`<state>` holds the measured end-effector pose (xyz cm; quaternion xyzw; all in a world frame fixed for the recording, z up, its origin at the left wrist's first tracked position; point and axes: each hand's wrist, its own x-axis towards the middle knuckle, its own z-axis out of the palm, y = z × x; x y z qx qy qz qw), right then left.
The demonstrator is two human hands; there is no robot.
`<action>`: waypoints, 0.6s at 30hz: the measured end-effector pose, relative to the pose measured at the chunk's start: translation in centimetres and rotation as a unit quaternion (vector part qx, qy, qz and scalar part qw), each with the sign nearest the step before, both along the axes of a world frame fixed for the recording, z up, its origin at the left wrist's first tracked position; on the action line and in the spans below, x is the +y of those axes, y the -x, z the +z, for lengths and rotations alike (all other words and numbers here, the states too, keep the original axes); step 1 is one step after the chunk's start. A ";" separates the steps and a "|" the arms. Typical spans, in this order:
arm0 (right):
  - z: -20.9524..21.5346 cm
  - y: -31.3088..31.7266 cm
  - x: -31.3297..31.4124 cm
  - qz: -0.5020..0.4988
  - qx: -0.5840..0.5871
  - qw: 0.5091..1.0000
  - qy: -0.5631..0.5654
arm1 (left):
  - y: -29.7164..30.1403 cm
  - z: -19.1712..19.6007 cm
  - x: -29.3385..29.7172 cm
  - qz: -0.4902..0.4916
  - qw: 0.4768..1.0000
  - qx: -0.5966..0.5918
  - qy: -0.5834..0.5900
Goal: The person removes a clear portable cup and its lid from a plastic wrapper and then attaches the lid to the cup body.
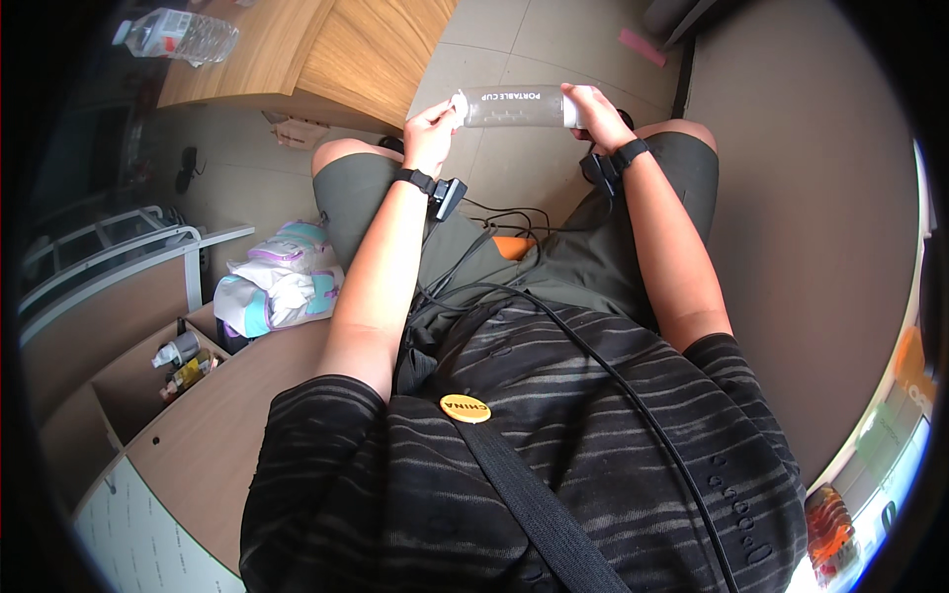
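A translucent grey drinking bottle (519, 109) with white ends and white lettering lies sideways between my hands, above the gap between my knees. My left hand (431, 136) is closed on its white left end, fingers pinched together. My right hand (599, 119) grips the white right end, with the thumb side toward the bottle. Each wrist carries a black strap with a small dark device, the left device (448, 199) and the right device (599, 173). Black cables (494, 222) run across my lap.
At the upper left, a clear plastic bottle (188, 38) lies on a wooden cabinet (326, 54). A white, teal and purple bag (282, 282) sits beside my left leg. Left of me are a metal-framed rack (129, 242) and an open compartment holding small items (183, 356). A brown panel (801, 217) stands at right.
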<state>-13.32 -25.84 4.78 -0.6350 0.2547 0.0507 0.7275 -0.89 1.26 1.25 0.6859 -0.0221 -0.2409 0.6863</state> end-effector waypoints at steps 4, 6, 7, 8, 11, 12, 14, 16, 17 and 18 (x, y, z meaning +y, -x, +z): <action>1.2 -0.1 0.7 -0.047 0.001 0.999 -0.003 | 0.2 0.4 -0.4 0.033 0.998 -0.050 0.004; 1.3 -0.1 0.7 -0.060 -0.004 0.998 -0.011 | 0.1 0.3 -0.5 0.027 0.998 -0.048 0.006; 1.1 0.0 0.6 -0.078 -0.005 0.997 -0.020 | 0.1 0.2 -0.6 0.021 0.999 -0.046 0.008; 1.0 0.0 0.5 -0.097 -0.005 0.995 -0.030 | 0.1 0.1 -0.7 0.021 0.999 -0.046 0.009; 1.1 -0.1 0.4 -0.080 0.001 0.996 -0.027 | 0.0 -0.2 -0.6 0.009 0.998 -0.058 -0.012; 1.2 0.0 0.5 -0.079 0.002 0.996 -0.027 | -0.1 -0.2 -0.7 0.012 0.998 -0.063 -0.020; 1.4 0.1 0.7 -0.075 0.018 0.997 -0.026 | -0.1 -0.2 -0.7 0.017 0.997 -0.067 -0.029; 1.5 0.3 1.1 -0.057 0.010 0.996 -0.067 | -0.2 0.1 -0.7 0.051 0.997 -0.058 -0.006; 1.6 0.4 1.2 -0.040 0.001 0.993 -0.108 | -0.2 0.2 -0.6 0.052 0.997 -0.057 -0.007; 1.4 0.4 1.0 -0.039 0.001 0.993 -0.107 | -0.4 0.3 -0.7 0.076 0.996 -0.049 0.009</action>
